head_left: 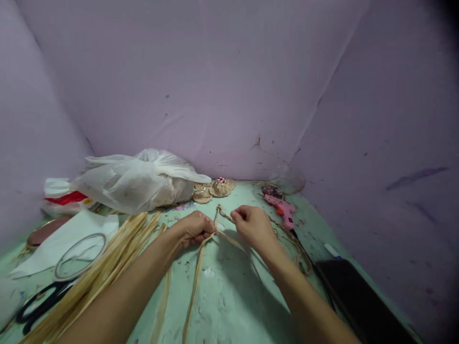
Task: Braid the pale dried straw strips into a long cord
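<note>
My left hand (196, 227) is closed, its thumb and fingers pinching straw-coloured fibre strands (194, 286) where they meet a short cord (217, 218) with a knot at its far end. Loose ends trail from that hand toward me over the green tabletop. My right hand (254, 225) is closed in a pinch on a thin twisted cord that runs from the same knot toward its fingertips. Another pale strand passes beneath the right wrist. Left of my left forearm lies a bundle of long dry fibre strips (107, 263).
Small woven straw hats (219, 188) sit against the wall beside a white plastic bag (136, 184). At right are a pink glue gun (283, 210), loose brown cord and a dark phone-like slab (358, 296). Black-handled scissors (48, 294), a hoop (59, 272) and white paper (82, 224) lie left.
</note>
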Tool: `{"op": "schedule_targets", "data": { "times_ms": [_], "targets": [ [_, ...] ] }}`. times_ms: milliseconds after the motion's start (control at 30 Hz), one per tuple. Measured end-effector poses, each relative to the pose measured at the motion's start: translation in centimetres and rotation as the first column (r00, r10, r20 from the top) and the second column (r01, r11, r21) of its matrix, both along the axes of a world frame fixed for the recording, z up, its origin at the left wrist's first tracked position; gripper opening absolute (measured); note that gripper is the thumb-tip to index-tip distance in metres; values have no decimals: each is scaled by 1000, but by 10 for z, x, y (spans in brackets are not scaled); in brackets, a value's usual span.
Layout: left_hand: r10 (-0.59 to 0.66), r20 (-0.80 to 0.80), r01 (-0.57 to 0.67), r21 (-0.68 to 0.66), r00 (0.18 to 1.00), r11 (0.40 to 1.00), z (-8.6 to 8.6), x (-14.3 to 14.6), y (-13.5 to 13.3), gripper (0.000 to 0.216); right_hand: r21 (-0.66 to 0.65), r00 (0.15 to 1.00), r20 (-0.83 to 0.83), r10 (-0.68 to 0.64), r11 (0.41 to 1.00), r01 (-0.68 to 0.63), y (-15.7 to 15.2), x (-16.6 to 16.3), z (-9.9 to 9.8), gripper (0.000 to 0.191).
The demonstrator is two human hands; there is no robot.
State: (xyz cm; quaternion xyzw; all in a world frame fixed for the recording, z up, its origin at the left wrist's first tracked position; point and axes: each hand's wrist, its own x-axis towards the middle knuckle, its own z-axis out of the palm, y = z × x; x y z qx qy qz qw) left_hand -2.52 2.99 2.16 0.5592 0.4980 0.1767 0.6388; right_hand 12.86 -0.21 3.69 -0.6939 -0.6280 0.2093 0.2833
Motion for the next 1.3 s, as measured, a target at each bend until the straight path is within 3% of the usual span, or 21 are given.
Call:
{"op": "schedule_targets", "data": {
  "times_ms": [67,133,233,467,667,733,800,900,967,1033,1133,1300],
  "targets": [
    [-19,3,19,-1,1000,1000,1,0,-1,7,-124,981,-192,-26,992,3,5,0,-5,20],
    [-28,-3,28,11,1000,1000,1,2,-2,9,-325,890,-454,-36,937,-128,6,-7,-12,18],
    [-40,-50,41,24,998,999,1,4,-3,10,-405,746,-662,-65,869,-284,3,-20,-21,13],
    [-102,-118,111,71,988,991,8,5,-5,10,-322,796,-605,-35,925,-204,7,-16,-29,11],
    [-171,-347,218,101,922,971,17,-5,-4,13,-318,777,-628,-38,924,-212,7,-11,-38,8],
    [-127,-410,210,164,903,964,22,-14,1,16,-318,776,-629,-40,925,-210,6,-11,-40,9],
    [26,-550,169,301,835,939,32,-25,5,16,-318,771,-635,-41,924,-213,6,-11,-39,9],
    [249,-745,222,470,619,854,53,-46,5,14,-319,762,-646,-46,923,-215,5,-11,-37,10],
    [242,-826,291,430,509,854,67,-56,-2,12,-322,761,-647,-39,919,-227,4,-10,-36,10],
    [143,-886,338,312,441,888,72,-61,-14,12,-323,764,-645,-24,915,-243,4,-10,-36,10],
    [37,-926,392,195,376,899,62,-62,-31,11,-311,757,-653,-3,913,-265,4,-9,-38,11],
    [56,-922,428,231,384,874,34,-61,-41,14,-288,749,-662,9,920,-266,4,-9,-38,12]
  ]
}}
